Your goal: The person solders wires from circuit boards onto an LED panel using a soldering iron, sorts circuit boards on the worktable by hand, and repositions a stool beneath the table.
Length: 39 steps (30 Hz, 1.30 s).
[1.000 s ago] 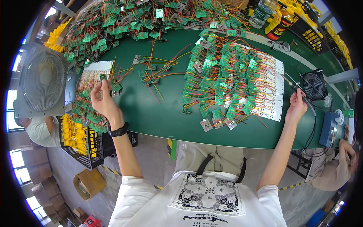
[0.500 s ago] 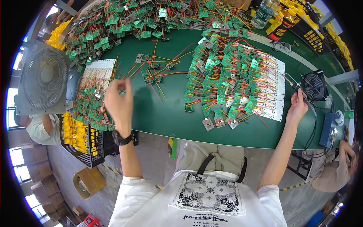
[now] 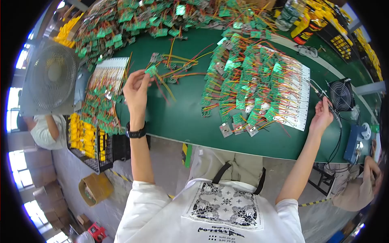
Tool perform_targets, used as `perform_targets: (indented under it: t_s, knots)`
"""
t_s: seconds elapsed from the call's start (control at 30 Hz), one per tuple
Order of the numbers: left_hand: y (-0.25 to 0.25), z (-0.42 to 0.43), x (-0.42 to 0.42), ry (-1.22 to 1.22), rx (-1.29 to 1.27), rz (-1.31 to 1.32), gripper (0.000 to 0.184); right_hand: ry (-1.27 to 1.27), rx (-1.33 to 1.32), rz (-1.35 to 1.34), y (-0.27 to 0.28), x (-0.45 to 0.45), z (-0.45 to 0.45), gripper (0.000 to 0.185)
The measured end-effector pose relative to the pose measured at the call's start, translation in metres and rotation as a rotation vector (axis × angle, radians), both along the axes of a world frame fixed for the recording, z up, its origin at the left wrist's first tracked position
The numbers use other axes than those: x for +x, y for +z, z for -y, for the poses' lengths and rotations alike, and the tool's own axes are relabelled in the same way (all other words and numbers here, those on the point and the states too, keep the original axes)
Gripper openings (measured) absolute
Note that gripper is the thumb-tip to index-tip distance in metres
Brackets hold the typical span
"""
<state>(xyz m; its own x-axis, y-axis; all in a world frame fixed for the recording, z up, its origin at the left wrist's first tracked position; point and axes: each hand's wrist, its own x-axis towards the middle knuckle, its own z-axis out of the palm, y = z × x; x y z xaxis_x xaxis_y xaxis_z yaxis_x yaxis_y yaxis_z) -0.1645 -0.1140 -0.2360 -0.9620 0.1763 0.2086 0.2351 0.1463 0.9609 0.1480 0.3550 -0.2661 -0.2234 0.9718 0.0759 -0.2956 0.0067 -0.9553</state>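
My left hand (image 3: 137, 91) is at the small loose group of wired boards on the left half of the table. Its thumb and fingers pinch the edge of a small green circuit board (image 3: 151, 71). More loose boards (image 3: 172, 77) with red and yellow wires lie just to the right of it. In my right hand (image 3: 322, 115), at the right side, is a soldering iron (image 3: 320, 94), its tip pointing up and left toward a white perforated strip sheet (image 3: 299, 99). Rows of wired circuit boards (image 3: 243, 77) spread leftward from that sheet.
A big heap of wired boards (image 3: 146, 20) covers the back. Another white sheet with boards (image 3: 109, 75) lies at left, beside a large fan (image 3: 52, 77). A small black fan (image 3: 340, 95), a blue soldering station (image 3: 353, 142), glasses (image 3: 307, 50) and bottles (image 3: 289, 15) stand right.
My left hand has moved up and forward to the loose boards, and its fingers have closed on one. The right hand with the soldering iron has stayed nearly still. The view has shifted slightly.
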Motion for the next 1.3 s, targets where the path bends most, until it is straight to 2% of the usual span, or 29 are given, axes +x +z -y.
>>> perform_targets:
  t_s: [0.17, 0.3, 0.4, 0.57, 0.63, 0.67, 0.7, 0.77, 0.97, 1.03, 1.17, 1.23, 1.3]
  knots:
    - [0.009, 0.022, 0.005, 0.066, -0.031, 0.086, 0.023, 0.015, -0.011, -0.038, -0.004, 0.002, -0.006, 0.016]
    - [0.025, 0.031, 0.013, 0.087, 0.099, 0.128, 0.026, -0.012, 0.011, -0.04, -0.003, -0.001, -0.004, 0.017]
    - [0.027, 0.042, 0.014, 0.098, 0.264, 0.011, 0.024, 0.013, 0.01, -0.049, -0.004, 0.0, -0.007, 0.014]
    - [0.006, 0.054, 0.007, 0.262, 0.324, -0.11, 0.026, 0.029, 0.015, -0.063, -0.002, 0.0, -0.006, 0.012]
    - [-0.01, 0.063, 0.0, 0.373, -0.051, -0.097, 0.02, 0.029, 0.021, -0.061, -0.002, 0.0, -0.006, 0.012]
    - [-0.003, 0.06, 0.009, 0.431, -0.342, -0.116, 0.018, 0.02, 0.021, -0.058, -0.002, -0.001, -0.005, 0.012]
    - [-0.002, 0.058, 0.012, 0.437, -0.336, -0.117, 0.018, 0.025, 0.027, -0.061, -0.002, -0.001, -0.005, 0.012]
    - [-0.004, 0.057, 0.018, 0.51, -0.719, -0.433, 0.018, 0.026, 0.041, -0.065, -0.001, -0.001, -0.003, 0.013]
    - [-0.002, 0.06, 0.027, 0.485, -0.587, -0.536, 0.016, -0.031, 0.048, -0.1, 0.004, -0.004, 0.001, 0.013]
    - [0.0, 0.066, 0.034, 0.453, -0.443, -0.709, 0.014, -0.044, 0.051, -0.116, 0.004, -0.005, -0.001, 0.013]
    - [-0.007, 0.079, 0.096, 0.549, -0.305, -0.758, 0.014, -0.078, 0.061, -0.067, 0.007, 0.001, -0.001, 0.016]
    - [-0.025, 0.082, 0.145, 0.523, -0.251, -0.625, 0.016, -0.043, 0.018, -0.112, 0.01, 0.01, 0.012, 0.017]
    - [-0.037, 0.08, 0.2, 0.363, -0.215, -0.487, 0.016, -0.013, -0.023, -0.13, 0.008, 0.022, 0.025, 0.018]
